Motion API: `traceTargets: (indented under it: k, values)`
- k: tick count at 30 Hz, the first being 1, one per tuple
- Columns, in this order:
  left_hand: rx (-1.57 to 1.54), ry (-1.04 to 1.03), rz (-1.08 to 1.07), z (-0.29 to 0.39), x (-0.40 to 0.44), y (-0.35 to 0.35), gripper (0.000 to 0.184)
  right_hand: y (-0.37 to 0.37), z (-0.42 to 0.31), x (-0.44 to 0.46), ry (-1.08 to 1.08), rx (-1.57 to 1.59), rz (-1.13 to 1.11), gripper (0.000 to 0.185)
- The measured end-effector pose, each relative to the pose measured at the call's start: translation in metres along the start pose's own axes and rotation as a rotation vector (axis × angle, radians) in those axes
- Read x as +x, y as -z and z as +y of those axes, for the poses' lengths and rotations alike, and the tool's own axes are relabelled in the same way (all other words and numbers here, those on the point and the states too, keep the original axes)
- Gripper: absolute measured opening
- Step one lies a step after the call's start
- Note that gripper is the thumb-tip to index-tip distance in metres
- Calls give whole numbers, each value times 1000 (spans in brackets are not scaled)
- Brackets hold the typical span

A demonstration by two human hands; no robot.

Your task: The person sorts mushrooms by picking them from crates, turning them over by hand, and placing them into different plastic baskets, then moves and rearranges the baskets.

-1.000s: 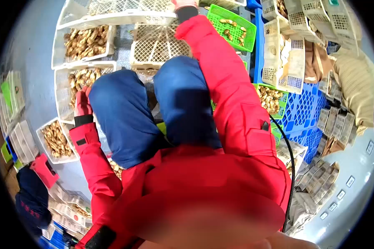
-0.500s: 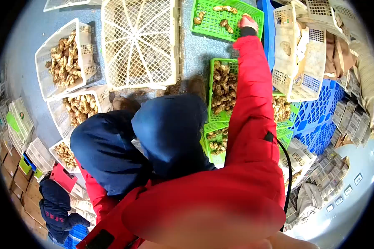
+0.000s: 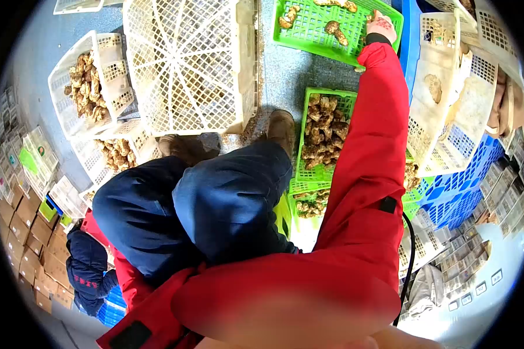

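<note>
My right hand (image 3: 382, 29), in a red sleeve with a dark cuff, reaches into the right end of a shallow green crate (image 3: 309, 34). Its fingers are curled downward, and what they hold, if anything, is hidden. Near it lie a brown-capped mushroom (image 3: 336, 33), a paler long mushroom (image 3: 338, 5) at the far side and another mushroom (image 3: 288, 17) at the left end. My left hand is out of sight; only its red sleeve (image 3: 131, 279) shows beside my left leg.
A large white mesh crate (image 3: 180, 58) stands ahead of my boots. White baskets (image 3: 114, 87) of mushrooms are on the left. A fuller green crate (image 3: 326, 168) sits beside my right leg. Stacked white crates (image 3: 433, 116) rise at right. A co-worker in dark clothes (image 3: 87, 267) is lower left.
My view has shifted, so the far green crate appears further right. My right hand remains at that crate's right end, now showing more of its back. The mushrooms in it lie much as before.
</note>
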State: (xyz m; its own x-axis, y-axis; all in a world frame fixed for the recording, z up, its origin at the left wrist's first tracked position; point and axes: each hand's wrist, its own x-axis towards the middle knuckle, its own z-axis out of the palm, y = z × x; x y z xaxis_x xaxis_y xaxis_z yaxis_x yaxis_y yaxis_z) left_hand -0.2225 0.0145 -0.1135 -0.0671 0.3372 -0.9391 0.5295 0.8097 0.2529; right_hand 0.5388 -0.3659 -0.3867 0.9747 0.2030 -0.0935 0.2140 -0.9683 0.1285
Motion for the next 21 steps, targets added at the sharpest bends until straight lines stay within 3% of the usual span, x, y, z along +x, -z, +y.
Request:
traceTargets:
  k: [4,7,9,11,13,14,15,17,19,21]
  values:
    - [14,18,1,-1,0,-1,49,-19,9,16,75,-233,-124,25]
    - [21,23,3,-2,-3,1,48,4,2,2,12,-52,-49,28]
    - [15,27,-2,-6,-2,3,48,28,-4,-19,30,289,97,33]
    - [8,18,-9,-9,-1,6,48,45,-11,-37,-127,1452,-316,31]
    - [10,9,-25,-10,2,8,47,66,-21,-69,-239,1934,-379,24]
    - [13,1,-33,-12,3,9,47,70,-23,-74,-175,2229,-624,22]
    - [14,-4,-41,-13,3,10,47,74,-25,-87,-258,2298,-668,20]
    - [17,-29,-58,-16,2,14,47,91,-33,-108,-95,2398,-859,23]
    - [15,-62,-80,-21,3,17,46,136,-46,-144,31,2228,-724,27]
    - [11,-98,-105,-25,2,20,46,175,-47,-170,50,2210,-766,28]
